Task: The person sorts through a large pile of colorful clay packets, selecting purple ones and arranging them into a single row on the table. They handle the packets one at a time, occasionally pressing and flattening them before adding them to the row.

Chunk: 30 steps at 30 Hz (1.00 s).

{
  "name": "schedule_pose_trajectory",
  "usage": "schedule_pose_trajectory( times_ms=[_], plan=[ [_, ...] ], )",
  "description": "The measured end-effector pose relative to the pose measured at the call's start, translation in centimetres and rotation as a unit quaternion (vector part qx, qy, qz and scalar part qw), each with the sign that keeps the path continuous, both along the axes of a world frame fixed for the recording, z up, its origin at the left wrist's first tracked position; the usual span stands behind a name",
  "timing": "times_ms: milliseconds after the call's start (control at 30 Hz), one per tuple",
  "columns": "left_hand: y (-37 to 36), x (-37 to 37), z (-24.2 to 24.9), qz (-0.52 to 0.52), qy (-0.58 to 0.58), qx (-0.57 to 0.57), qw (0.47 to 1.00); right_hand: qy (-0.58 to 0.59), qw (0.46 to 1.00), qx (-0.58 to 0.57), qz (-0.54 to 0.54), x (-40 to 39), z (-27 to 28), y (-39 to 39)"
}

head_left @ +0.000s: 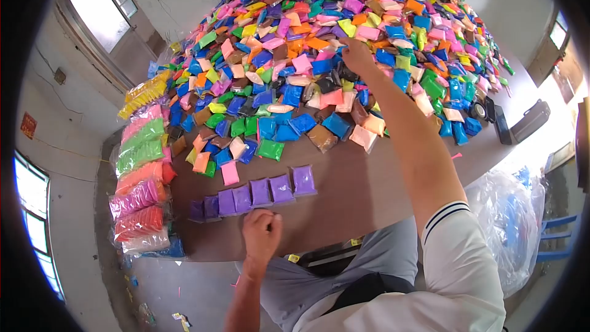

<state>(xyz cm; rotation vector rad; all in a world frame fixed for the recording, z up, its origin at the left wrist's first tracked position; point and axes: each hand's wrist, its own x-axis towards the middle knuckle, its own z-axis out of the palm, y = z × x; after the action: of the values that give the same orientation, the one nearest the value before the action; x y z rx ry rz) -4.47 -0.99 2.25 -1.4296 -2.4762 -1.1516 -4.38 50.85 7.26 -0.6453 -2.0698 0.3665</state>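
My left hand is curled into a fist over the near side of the table, with nothing showing in it. Just beyond its knuckles lies a row of several flat purple packets, side by side and partly overlapping; those at the left end look darker. With the arm stretched out, my right hand reaches into a big heap of small coloured packets. Its fingers are bent down among the packets, closed and mostly hidden, so what they grip cannot be made out.
Stacks of bagged packets sorted by colour line the left end of the brown table. A tape roll and a dark case lie at the right. Clear plastic bags hang beside a blue chair.
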Motion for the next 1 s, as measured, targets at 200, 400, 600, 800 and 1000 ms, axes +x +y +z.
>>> schedule_pose_trajectory(
  times_ms=[200,400,600,800,1000],
  plan=[
    [0.8,0.6,0.2,0.014,0.131,-0.078,0.988,-0.115,0.990,-0.073,0.016,-0.2,3.9,0.2],
    [0.9,0.8,0.6,0.025,0.120,-0.100,0.987,-0.161,0.983,-0.053,-0.073,-2.8,2.3,4.0],
    [1.3,1.1,0.9,0.046,0.131,-0.108,0.984,-0.181,0.977,-0.076,-0.083,-3.4,2.5,6.3],
    [1.2,1.1,0.6,0.044,0.134,-0.103,0.985,0.245,0.808,-0.486,0.226,0.8,2.1,3.9],
    [0.9,1.0,0.4,0.027,0.148,-0.096,0.984,0.210,0.653,-0.613,0.392,9.1,2.4,-3.7]
  ],
)
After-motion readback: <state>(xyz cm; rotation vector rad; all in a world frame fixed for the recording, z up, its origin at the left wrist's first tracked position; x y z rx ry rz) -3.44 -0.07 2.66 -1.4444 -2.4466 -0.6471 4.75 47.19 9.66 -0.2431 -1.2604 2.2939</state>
